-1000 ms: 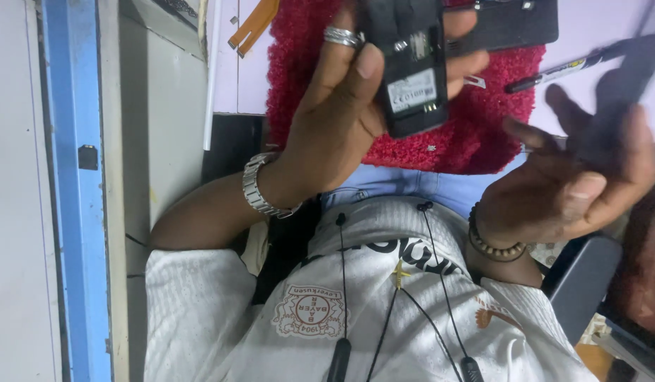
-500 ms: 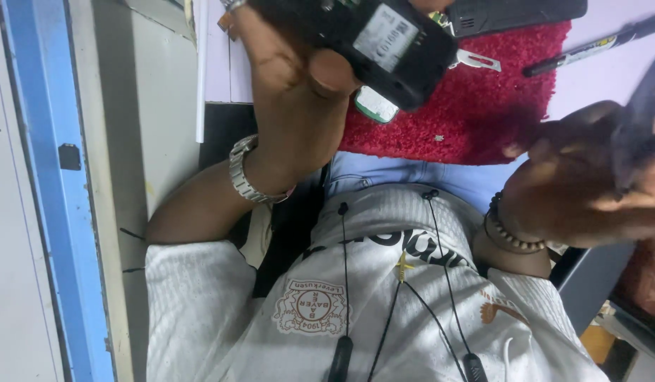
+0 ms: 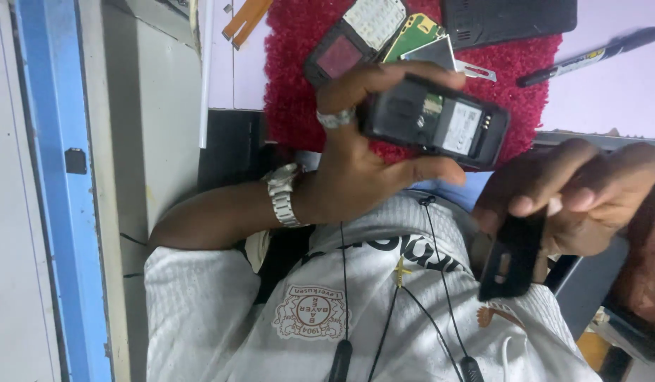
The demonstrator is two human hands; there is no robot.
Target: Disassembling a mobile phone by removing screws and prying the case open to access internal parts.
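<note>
My left hand (image 3: 355,170), with a ring and a metal wristwatch, grips a black phone body (image 3: 435,122) lying sideways. Its open back shows a white label and the battery bay. My right hand (image 3: 578,191) is lower right, close to my chest, and pinches a black back cover (image 3: 510,258) that hangs down from my fingers. The two hands are apart, and the cover is not touching the phone.
A red fluffy mat (image 3: 292,85) lies on the pale table beyond my hands. On it are a keypad phone front (image 3: 355,39), a green circuit board (image 3: 412,35) and a black flat piece (image 3: 508,21). A black marker (image 3: 589,56) lies right; a blue frame (image 3: 55,191) runs down the left.
My left hand has turned the phone from upright to sideways and brought it closer to my chest. My right hand has dropped lower with the black cover.
</note>
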